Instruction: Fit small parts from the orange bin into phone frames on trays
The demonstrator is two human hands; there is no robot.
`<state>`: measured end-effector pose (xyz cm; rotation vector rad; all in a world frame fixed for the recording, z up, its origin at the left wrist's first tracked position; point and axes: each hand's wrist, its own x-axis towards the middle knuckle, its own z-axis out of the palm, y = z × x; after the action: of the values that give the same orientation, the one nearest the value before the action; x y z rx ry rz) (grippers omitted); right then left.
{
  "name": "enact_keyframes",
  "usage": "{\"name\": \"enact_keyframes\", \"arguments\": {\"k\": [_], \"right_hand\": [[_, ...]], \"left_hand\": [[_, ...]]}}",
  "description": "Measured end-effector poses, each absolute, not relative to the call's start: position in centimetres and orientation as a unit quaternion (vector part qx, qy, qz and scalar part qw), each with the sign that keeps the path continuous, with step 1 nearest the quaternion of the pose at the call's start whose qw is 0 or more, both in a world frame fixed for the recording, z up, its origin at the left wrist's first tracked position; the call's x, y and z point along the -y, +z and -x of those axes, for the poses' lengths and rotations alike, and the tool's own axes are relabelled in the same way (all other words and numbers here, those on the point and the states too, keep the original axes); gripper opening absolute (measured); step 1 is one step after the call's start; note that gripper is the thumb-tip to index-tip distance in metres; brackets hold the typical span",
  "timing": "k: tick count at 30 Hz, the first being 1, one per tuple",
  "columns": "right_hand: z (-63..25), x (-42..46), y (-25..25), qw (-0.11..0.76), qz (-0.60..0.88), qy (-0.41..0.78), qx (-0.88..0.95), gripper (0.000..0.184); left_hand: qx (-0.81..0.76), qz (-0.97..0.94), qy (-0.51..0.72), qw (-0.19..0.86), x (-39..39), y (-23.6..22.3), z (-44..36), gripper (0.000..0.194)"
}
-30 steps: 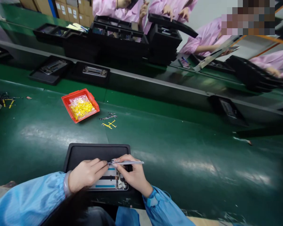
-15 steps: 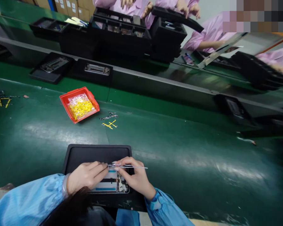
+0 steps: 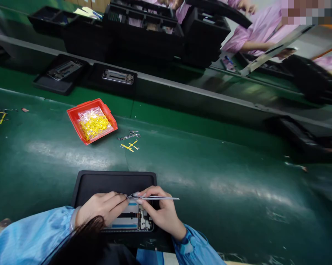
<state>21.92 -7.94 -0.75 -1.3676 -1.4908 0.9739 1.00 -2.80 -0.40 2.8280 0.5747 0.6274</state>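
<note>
My right hand (image 3: 162, 210) is closed on a pair of metal tweezers (image 3: 166, 198), held almost level with the tips pointing left. My left hand (image 3: 106, 207) is closed too, its fingertips meeting the tweezer tips; whatever they pinch is too small to make out. Beneath both hands an opened phone housing (image 3: 129, 223), with blue strips and bare metal parts, lies on a black tray (image 3: 113, 180). My left hand covers the housing's left part.
Beyond the tray stands a red bin (image 3: 114, 123) of yellow flex strips (image 3: 95, 126). Loose yellow strips (image 3: 131, 146) and dark small parts (image 3: 128, 135) lie beside it. Farther back, phone housings (image 3: 118, 76) rest on black trays. Co-workers in pink sleeves (image 3: 261, 31) work across the line.
The tweezers' legs look closer together now, and their rear end reaches slightly farther right. Both hands stay over the housing. Across the line, co-workers' hands and a tray at the right have shifted.
</note>
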Motion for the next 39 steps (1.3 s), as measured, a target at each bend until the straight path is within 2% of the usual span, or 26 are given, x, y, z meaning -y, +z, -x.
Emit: {"name": "enact_keyframes", "arguments": {"k": [8, 18, 25, 31, 39], "right_hand": [[-21.9, 7.8, -0.5, 0.412, 0.516, 0.371, 0.653, 0.009], [-21.7, 8.0, -0.6, 0.421, 0.492, 0.370, 0.666, 0.017], [-21.3, 8.8, -1.3, 0.529, 0.491, 0.382, 0.577, 0.014], [-21.1, 8.5, -1.5, 0.489, 0.490, 0.393, 0.605, 0.012], [-21.2, 8.2, -1.2, 0.471, 0.494, 0.380, 0.625, 0.014]], "left_hand": [[-0.220, -0.950, 0.172, 0.138, 3.2, -0.6, -1.3, 0.033], [-0.213, -0.947, 0.211, 0.112, 2.9, 0.1, -1.4, 0.038], [-0.172, -0.970, 0.159, 0.063, 2.6, 0.4, -1.5, 0.038], [-0.136, -0.979, 0.150, 0.017, 2.7, 0.2, -1.1, 0.027], [-0.144, -0.973, 0.181, 0.003, 3.1, 0.3, -0.5, 0.041]]}}
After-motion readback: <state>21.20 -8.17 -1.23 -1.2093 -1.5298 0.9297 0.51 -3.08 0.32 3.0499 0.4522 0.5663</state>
